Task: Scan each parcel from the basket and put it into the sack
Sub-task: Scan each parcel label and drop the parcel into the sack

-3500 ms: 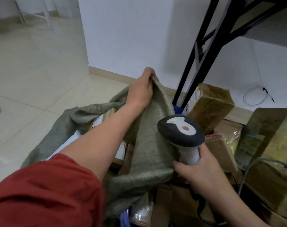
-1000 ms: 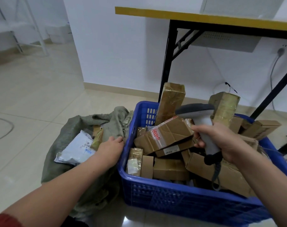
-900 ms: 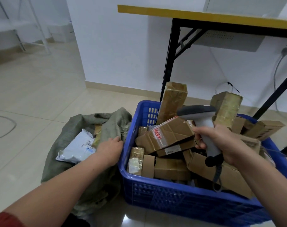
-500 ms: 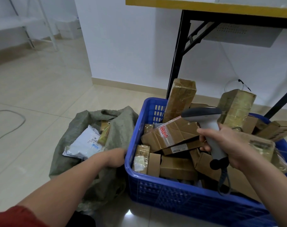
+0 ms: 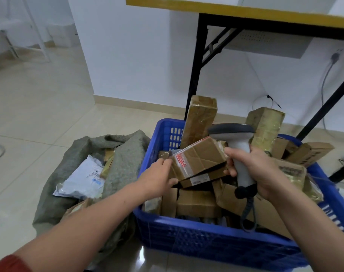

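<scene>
A blue plastic basket point(image 5: 188, 224) stands on the floor, heaped with several brown taped parcels. To its left lies the grey-green sack point(image 5: 126, 160), its mouth open, with a white mailer bag point(image 5: 83, 179) and other parcels inside. My left hand point(image 5: 157, 178) reaches over the basket's left rim and grips the left end of a brown parcel with a red-printed label point(image 5: 200, 156), fingers above and thumb below. My right hand point(image 5: 265, 173) holds the grey handheld scanner point(image 5: 238, 142) by its handle above the basket; its cord hangs down among the parcels.
A table with a yellow edge point(image 5: 245, 11) and black legs point(image 5: 194, 75) stands right behind the basket. Two tall parcels point(image 5: 200, 118) stick up at the basket's back. Cables point(image 5: 326, 79) hang down the white wall. Tiled floor spreads out to the left.
My left hand left the sack's edge and moved right into the basket onto the labelled brown parcel. The view rose away from the sack. My right hand still holds the scanner.
</scene>
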